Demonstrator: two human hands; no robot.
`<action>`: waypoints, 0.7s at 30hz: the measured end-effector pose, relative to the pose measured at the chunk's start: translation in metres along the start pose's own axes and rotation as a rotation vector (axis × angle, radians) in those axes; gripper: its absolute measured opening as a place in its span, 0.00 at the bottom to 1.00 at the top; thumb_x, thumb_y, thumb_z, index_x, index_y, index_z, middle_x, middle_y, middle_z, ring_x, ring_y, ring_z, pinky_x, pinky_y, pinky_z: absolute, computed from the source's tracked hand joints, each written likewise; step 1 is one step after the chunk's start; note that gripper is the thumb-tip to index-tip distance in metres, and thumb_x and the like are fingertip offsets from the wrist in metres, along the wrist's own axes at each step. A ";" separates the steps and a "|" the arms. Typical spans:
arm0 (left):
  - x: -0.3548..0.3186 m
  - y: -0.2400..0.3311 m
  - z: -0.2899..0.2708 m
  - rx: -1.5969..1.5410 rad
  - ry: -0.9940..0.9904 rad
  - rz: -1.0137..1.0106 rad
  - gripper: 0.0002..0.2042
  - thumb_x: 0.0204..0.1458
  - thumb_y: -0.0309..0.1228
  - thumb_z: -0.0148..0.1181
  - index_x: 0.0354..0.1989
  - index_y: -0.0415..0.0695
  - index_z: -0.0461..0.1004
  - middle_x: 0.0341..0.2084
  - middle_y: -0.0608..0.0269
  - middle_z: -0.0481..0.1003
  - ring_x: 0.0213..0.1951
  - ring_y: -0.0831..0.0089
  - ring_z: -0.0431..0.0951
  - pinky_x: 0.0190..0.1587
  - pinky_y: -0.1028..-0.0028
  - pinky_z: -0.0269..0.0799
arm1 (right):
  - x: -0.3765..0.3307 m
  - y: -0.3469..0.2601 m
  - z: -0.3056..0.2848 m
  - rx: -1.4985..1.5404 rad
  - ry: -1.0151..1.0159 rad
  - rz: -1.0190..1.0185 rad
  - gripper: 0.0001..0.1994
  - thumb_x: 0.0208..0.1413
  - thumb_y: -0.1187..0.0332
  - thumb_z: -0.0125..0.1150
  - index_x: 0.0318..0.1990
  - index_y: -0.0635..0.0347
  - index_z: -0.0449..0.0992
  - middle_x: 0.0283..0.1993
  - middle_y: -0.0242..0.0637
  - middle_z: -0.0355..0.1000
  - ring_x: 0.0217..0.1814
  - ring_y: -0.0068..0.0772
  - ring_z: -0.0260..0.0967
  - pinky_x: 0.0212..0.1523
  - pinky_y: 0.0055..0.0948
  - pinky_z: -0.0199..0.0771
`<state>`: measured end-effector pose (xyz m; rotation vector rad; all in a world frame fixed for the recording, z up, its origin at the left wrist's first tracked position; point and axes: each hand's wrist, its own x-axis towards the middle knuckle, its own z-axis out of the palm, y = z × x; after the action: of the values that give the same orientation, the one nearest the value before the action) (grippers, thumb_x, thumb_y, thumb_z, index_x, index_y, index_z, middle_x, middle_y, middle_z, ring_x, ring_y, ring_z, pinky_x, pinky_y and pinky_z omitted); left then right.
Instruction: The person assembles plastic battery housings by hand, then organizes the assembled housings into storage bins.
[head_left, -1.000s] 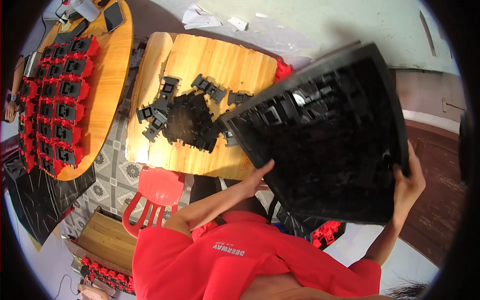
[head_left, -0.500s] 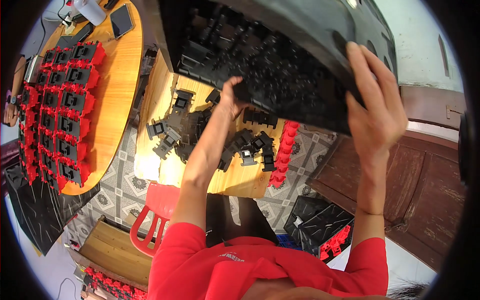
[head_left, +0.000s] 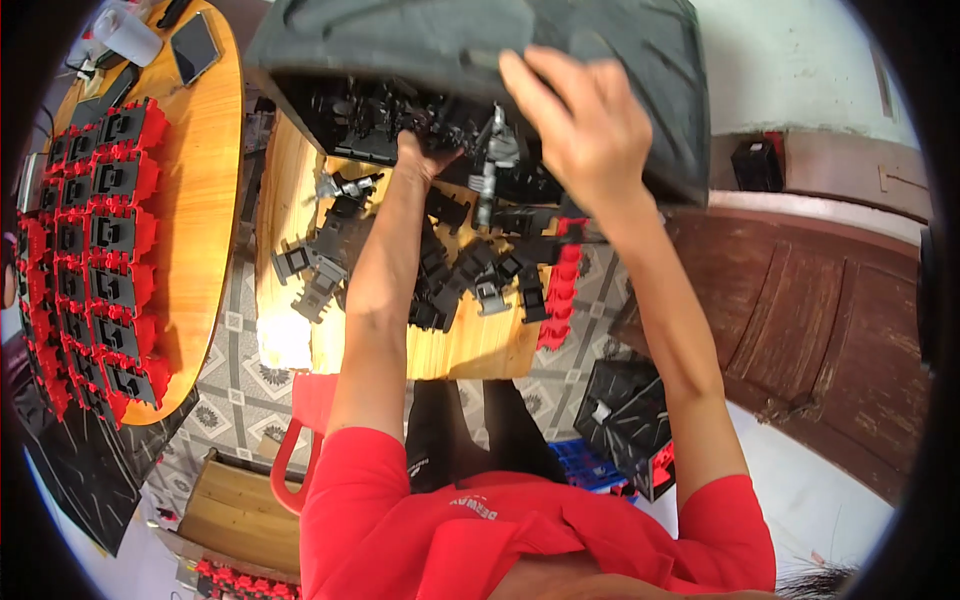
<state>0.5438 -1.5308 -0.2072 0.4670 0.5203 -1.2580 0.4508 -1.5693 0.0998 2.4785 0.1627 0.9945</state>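
A large black plastic crate [head_left: 480, 55] is tipped on its side above the wooden table, its mouth facing me. My right hand [head_left: 595, 125] is closed over the crate's upper rim. My left hand [head_left: 425, 160] holds the lower rim, with some fingers reaching inside and partly hidden. Black plastic parts [head_left: 500, 150] tumble out of the mouth beside my left hand, blurred by motion. More black frame-like plastic parts [head_left: 488, 290] lie in a loose heap on the table [head_left: 490, 350] under the crate.
A row of red plastic parts [head_left: 560, 300] lines the table's right edge. On the round table [head_left: 215, 150] at left stand rows of red-and-black assemblies [head_left: 115, 230], a phone [head_left: 195, 48] and a white bottle [head_left: 128, 38]. A red chair [head_left: 310, 410] and black crates [head_left: 630, 410] are near me.
The crate has moved left and tilted further, with both hands moving along. Parts now spill from it onto the heap on the table.
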 end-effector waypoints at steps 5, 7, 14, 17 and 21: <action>-0.006 0.008 0.001 0.317 0.096 0.148 0.23 0.59 0.41 0.34 0.53 0.44 0.71 0.49 0.55 0.74 0.51 0.51 0.73 0.52 0.46 0.69 | 0.019 -0.014 0.017 -0.026 -0.077 0.064 0.18 0.40 0.66 0.59 0.43 0.43 0.77 0.37 0.21 0.71 0.31 0.24 0.66 0.27 0.23 0.69; -0.014 0.008 0.010 0.380 0.139 0.083 0.23 0.59 0.41 0.34 0.54 0.44 0.71 0.50 0.55 0.73 0.51 0.51 0.73 0.53 0.47 0.69 | 0.025 -0.018 0.009 0.014 -0.108 0.131 0.13 0.42 0.65 0.58 0.39 0.46 0.74 0.32 0.24 0.66 0.32 0.24 0.65 0.27 0.22 0.66; -0.072 -0.004 -0.002 0.669 0.119 -0.250 0.23 0.59 0.42 0.35 0.55 0.45 0.70 0.50 0.55 0.73 0.51 0.52 0.72 0.54 0.48 0.68 | -0.112 -0.050 -0.121 0.269 -0.088 0.619 0.18 0.46 0.70 0.55 0.48 0.55 0.74 0.57 0.47 0.66 0.57 0.42 0.64 0.52 0.42 0.66; -0.080 -0.012 0.007 0.807 0.120 -0.365 0.23 0.59 0.42 0.36 0.55 0.45 0.69 0.51 0.55 0.73 0.52 0.53 0.72 0.55 0.48 0.68 | -0.281 -0.065 -0.210 0.146 -0.312 1.009 0.21 0.41 0.74 0.60 0.48 0.57 0.75 0.55 0.49 0.67 0.56 0.47 0.65 0.52 0.44 0.66; -0.100 -0.010 0.020 0.951 0.188 -0.398 0.23 0.60 0.43 0.36 0.56 0.45 0.69 0.51 0.55 0.73 0.52 0.53 0.72 0.55 0.49 0.68 | -0.509 -0.053 -0.386 -0.453 -0.400 2.023 0.24 0.36 0.64 0.71 0.44 0.62 0.75 0.48 0.51 0.73 0.52 0.53 0.69 0.51 0.46 0.68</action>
<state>0.5138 -1.4692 -0.1315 1.3347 0.1322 -1.8288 -0.1801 -1.5175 0.0012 1.6123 -2.6171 0.7371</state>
